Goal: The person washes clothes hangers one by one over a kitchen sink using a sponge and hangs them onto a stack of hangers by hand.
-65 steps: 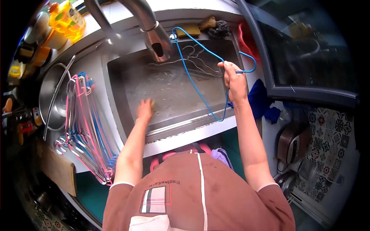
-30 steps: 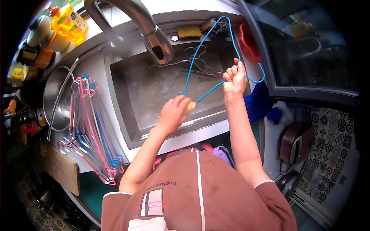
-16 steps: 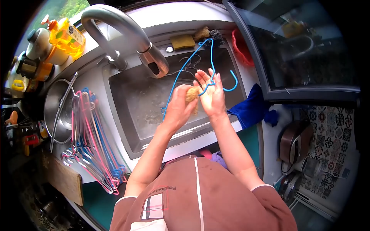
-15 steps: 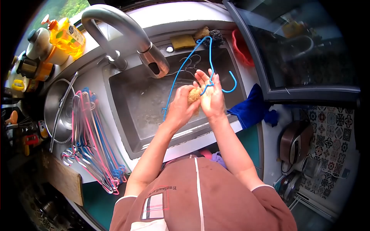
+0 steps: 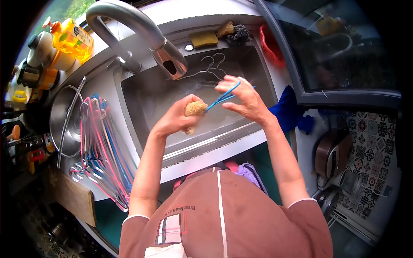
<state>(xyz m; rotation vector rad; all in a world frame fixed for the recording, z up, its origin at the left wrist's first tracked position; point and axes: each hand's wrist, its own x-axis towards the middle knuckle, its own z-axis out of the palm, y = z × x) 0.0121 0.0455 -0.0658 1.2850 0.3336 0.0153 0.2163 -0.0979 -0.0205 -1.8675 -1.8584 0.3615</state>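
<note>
My left hand (image 5: 174, 117) is closed around a tan, fibrous loofah scrubber (image 5: 195, 108) over the sink. One end of a blue clothes hanger (image 5: 221, 99) meets the loofah; the hanger is seen nearly edge-on and runs rightward. Around its other part is my right hand (image 5: 247, 101), with thumb and fingers apart and the hanger passing between them, partly hidden by the hand. Whether the right fingers touch it I cannot tell. Beneath both hands lie metal hangers (image 5: 209, 66) in the grey sink (image 5: 142, 99).
A curved faucet (image 5: 165, 56) reaches over the sink. Pink, blue and silver hangers (image 5: 101, 146) lie in a bunch on the left counter beside a metal bowl (image 5: 60, 124). A yellow sponge (image 5: 204, 39), dark scrubber (image 5: 239, 35), red basin (image 5: 270, 45) and blue cloth (image 5: 285, 109) surround the sink.
The blue hanger has turned from upright, hook at right, to nearly edge-on. My hands have separated: the left moved left with the loofah, and the right moved right, its palm turned over.
</note>
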